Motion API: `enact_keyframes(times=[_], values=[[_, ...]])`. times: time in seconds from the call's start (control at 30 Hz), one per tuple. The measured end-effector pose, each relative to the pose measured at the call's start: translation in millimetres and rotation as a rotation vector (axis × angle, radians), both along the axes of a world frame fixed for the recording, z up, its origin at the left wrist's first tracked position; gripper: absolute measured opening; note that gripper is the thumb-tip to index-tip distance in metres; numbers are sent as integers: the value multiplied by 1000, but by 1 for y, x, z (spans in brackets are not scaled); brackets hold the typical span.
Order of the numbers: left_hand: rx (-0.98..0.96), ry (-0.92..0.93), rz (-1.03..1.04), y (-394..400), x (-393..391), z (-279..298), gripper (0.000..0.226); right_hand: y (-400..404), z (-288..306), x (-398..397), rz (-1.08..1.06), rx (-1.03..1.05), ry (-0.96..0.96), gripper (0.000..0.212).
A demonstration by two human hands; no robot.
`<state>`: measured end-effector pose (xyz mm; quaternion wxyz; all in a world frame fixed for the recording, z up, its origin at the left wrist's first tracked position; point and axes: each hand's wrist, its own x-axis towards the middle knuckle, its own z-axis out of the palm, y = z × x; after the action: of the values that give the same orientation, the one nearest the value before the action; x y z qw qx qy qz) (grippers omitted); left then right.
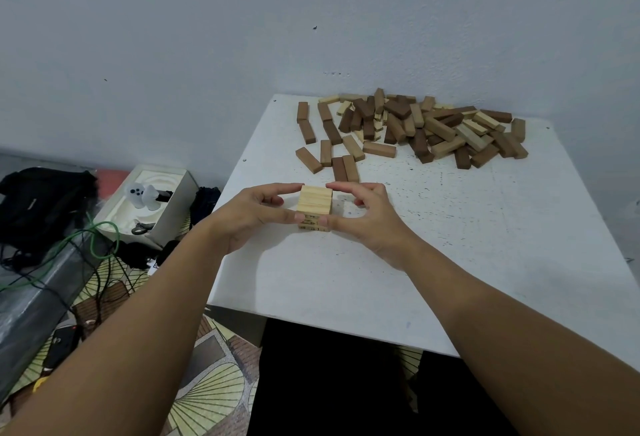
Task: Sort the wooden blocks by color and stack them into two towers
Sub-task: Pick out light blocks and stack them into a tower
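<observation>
1. We find a short light tower (315,209) standing on the white table (450,228), a few layers high, its top layer of pale blocks laid side by side.
2. The left hand (254,216) grips the tower's left face: fingers curled over the far top edge, thumb pressed on the near lower edge.
3. The right hand (363,216) mirrors it on the right face, fingertips at the far top corner, thumb on the near side. Both hands are clamped on the tower; we judge they are squaring its layers.
4. Beyond the grip, towards the wall, lies the unsorted pile (433,127) of light and dark blocks, well apart from the tower. A few loose brown blocks (344,167) lie just past the fingertips.
5. We see no dark tower anywhere on the table.
6. Assessment: the task is at an early stage. One tower is begun; the second is not started, and most blocks are unsorted.
</observation>
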<state>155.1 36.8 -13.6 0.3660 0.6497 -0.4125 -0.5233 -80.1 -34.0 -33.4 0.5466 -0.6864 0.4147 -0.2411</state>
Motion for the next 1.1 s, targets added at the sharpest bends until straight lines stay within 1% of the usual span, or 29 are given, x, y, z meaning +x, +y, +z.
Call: enact_keyframes(times=[0.17, 0.4, 0.67, 0.73, 0.83, 0.9, 0.93, 1.0, 1.03, 1.1], values=[[-9, 15, 14, 0, 0, -1, 67, 0, -1, 1, 2, -2, -4, 60], [5, 0, -14, -1, 0, 0, 58, -1, -2, 2, 0, -7, 7, 60], [-8, 13, -7, 0, -2, 1, 63, 1, 1, 2, -12, -4, 21, 60], [-3, 20, 4, 1, -2, 2, 65, 1, 2, 2, -13, 7, 28, 63], [20, 36, 1, 3, 1, 4, 73, 2, 4, 1, -13, 39, 34, 69], [26, 89, 2, 5, 3, 8, 77, 2, 8, 0, -33, 71, 9, 60], [24, 139, 22, 6, 4, 11, 74, 1, 10, -1, -53, 96, -11, 52], [17, 215, 107, 5, 4, 17, 53, -1, 11, -3, -92, 167, -57, 43], [14, 202, 166, 3, 4, 19, 41, -3, 11, -5, -114, 189, -66, 43], [-27, 74, 304, -5, 6, 21, 23, -9, 14, -9, -171, 190, -56, 41]])
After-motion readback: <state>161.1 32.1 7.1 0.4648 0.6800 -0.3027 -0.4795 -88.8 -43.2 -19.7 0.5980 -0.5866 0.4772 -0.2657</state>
